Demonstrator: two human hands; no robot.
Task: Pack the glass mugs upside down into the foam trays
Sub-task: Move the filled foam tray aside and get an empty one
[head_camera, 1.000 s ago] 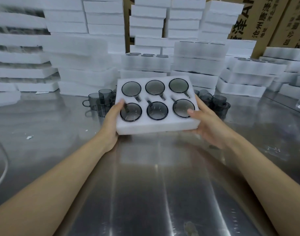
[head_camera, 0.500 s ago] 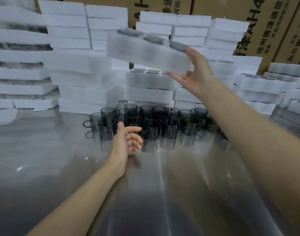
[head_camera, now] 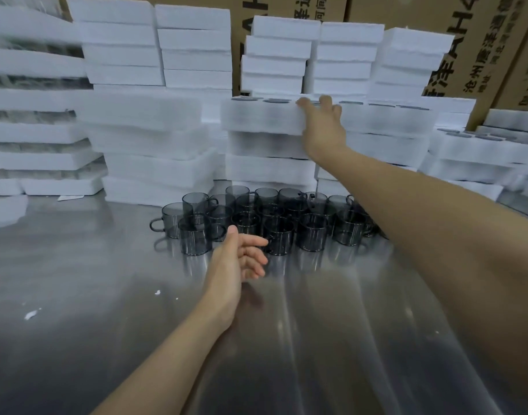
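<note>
A smooth steel table with streaky reflections carries everything. Along its far edge stand stacks of white, grainy foam slabs, with brown printed cardboard boxes behind them. At the middle of that far edge, a filled foam tray lies on top of one stack, and flat dark ovals show in its top pockets. The right hand is at the tray's right end with fingers spread over the top rim. The thumb is hidden, so I cannot tell whether it grips or only rests there.

Just in front of the stacks, a tight cluster of smoky grey glass mugs stands upright, cylindrical with small loop handles. The left hand hovers just in front of them, holding nothing, with fingers loosely curved and thumb raised. White foam crumbs lie near the left edge.
</note>
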